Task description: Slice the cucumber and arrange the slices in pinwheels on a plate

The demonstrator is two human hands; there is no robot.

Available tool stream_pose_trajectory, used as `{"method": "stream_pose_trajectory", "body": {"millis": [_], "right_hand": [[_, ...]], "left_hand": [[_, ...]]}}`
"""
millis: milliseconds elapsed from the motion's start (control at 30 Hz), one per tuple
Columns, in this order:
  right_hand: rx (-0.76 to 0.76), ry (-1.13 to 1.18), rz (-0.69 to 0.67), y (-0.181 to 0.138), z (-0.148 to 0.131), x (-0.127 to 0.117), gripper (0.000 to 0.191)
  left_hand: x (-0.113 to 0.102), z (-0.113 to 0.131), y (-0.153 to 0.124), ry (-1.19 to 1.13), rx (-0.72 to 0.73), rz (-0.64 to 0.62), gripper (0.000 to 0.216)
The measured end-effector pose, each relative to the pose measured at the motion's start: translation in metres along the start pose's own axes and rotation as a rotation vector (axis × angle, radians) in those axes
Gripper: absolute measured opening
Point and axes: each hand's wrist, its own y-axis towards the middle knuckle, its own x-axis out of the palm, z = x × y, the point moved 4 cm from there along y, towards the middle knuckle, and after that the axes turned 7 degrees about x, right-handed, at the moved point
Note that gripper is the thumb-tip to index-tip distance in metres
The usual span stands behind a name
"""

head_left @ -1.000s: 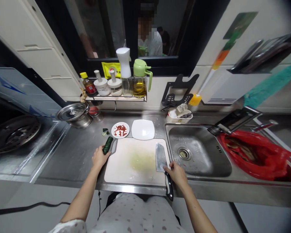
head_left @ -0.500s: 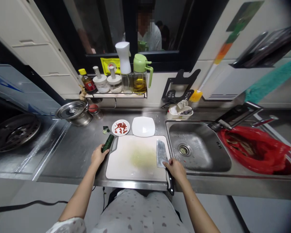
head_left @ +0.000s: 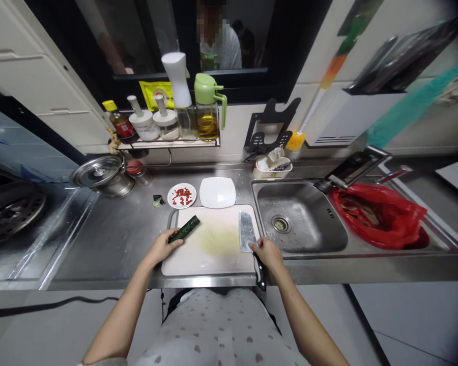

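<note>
My left hand (head_left: 164,248) is closed round one end of a dark green cucumber (head_left: 187,227), which slants over the left part of the white cutting board (head_left: 198,262). On the board's right side lies a cleaver (head_left: 247,230) with its broad blade flat and its black handle past the front edge. The fingers of my right hand (head_left: 269,252) pinch the cleaver where blade and handle meet. Behind the board stand a small plate of chopped red pieces (head_left: 182,195) and a bare white square plate (head_left: 217,192). Cucumber end pieces (head_left: 158,200) lie on the counter.
The steel sink (head_left: 301,218) borders the board on the right, with a red plastic bag (head_left: 381,213) beyond it. A lidded pot (head_left: 107,178) stands back left. Seasoning jars and an oil bottle (head_left: 207,122) fill a low rack. A faucet (head_left: 351,170) overhangs the sink.
My left hand has brought the cucumber rightward from the board's left edge onto the board. My right hand stays at the cleaver. The whole view has shifted slightly.
</note>
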Motion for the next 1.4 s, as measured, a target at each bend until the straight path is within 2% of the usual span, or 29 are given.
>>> {"method": "stream_pose_trajectory", "body": {"millis": [133, 233, 633, 867, 1033, 1200, 1400], "right_hand": [[0.0, 0.005, 0.004, 0.0, 0.0, 0.001, 0.027], [0.002, 0.037, 0.008, 0.001, 0.001, 0.003, 0.026], [-0.103, 0.286, 0.039, 0.006, -0.006, 0.004, 0.029], [-0.074, 0.464, -0.093, 0.006, -0.012, 0.02, 0.016], [-0.11, 0.341, 0.015, 0.006, -0.015, 0.015, 0.021], [-0.105, 0.145, -0.102, -0.004, -0.024, 0.01, 0.025], [-0.187, -0.003, -0.115, -0.017, -0.041, 0.007, 0.028]], "left_hand": [[0.019, 0.012, 0.004, -0.001, 0.023, -0.151, 0.055], [0.028, 0.01, 0.007, 0.07, 0.053, -0.189, 0.052], [0.031, 0.015, 0.005, 0.163, 0.164, -0.209, 0.038], [0.031, 0.011, 0.007, 0.267, 0.219, -0.151, 0.041], [0.04, 0.014, 0.004, 0.339, 0.211, -0.079, 0.043], [0.051, 0.022, -0.003, 0.442, 0.217, 0.024, 0.051], [0.049, 0.026, -0.002, 0.443, 0.259, -0.004, 0.051]]}}
